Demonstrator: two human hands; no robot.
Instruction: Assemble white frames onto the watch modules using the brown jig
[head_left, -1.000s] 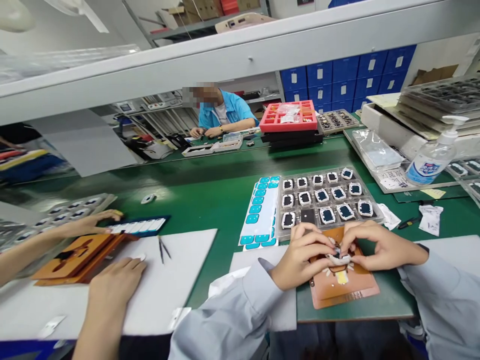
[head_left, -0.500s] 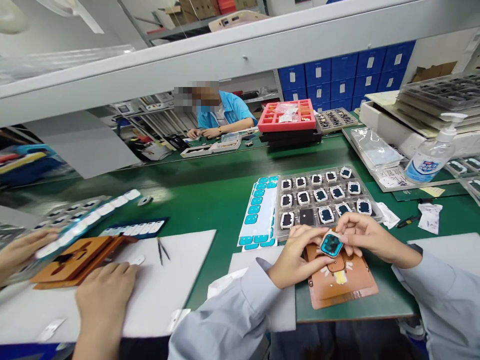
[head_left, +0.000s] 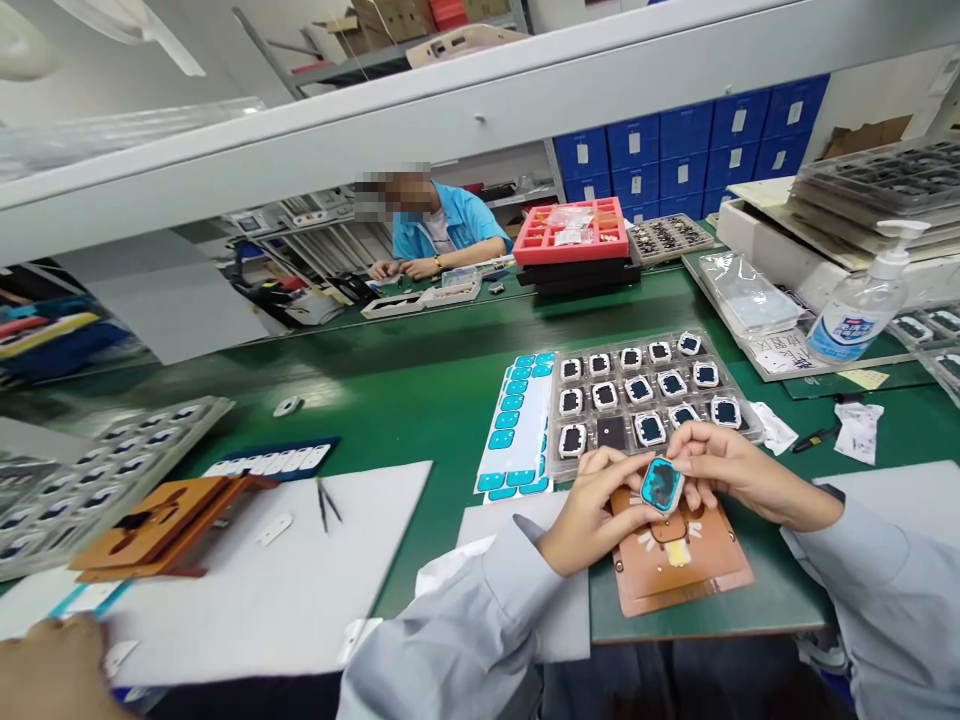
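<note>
Between both hands I hold a small square watch-like case (head_left: 661,486), its upturned face dark with a bright blue border. My left hand (head_left: 600,505) grips its left side, thumb below and fingers above. On the opposite side, my right hand (head_left: 716,470) pinches the upper right edge. Beneath them lies a brown plate (head_left: 675,575) with a cartoon print. Just behind is a clear plastic tray (head_left: 622,345) with rows of similar white-framed dark parts; one pocket looks different, holding a flat dark piece. Left of the tray lie sheets of blue stickers (head_left: 506,420).
A co-worker's hand (head_left: 56,665) is at the lower left, near an orange-brown fixture (head_left: 157,520). Tweezers (head_left: 326,503) lie on a white mat (head_left: 360,560). A pump bottle (head_left: 859,300) stands right; a red tray (head_left: 574,230) sits at the back. Another person sits across the bench.
The case has tilted slightly between my hands, its face turned more toward me. At left, the co-worker's hands have drawn back, and the sticker strip has moved down to the near edge.
</note>
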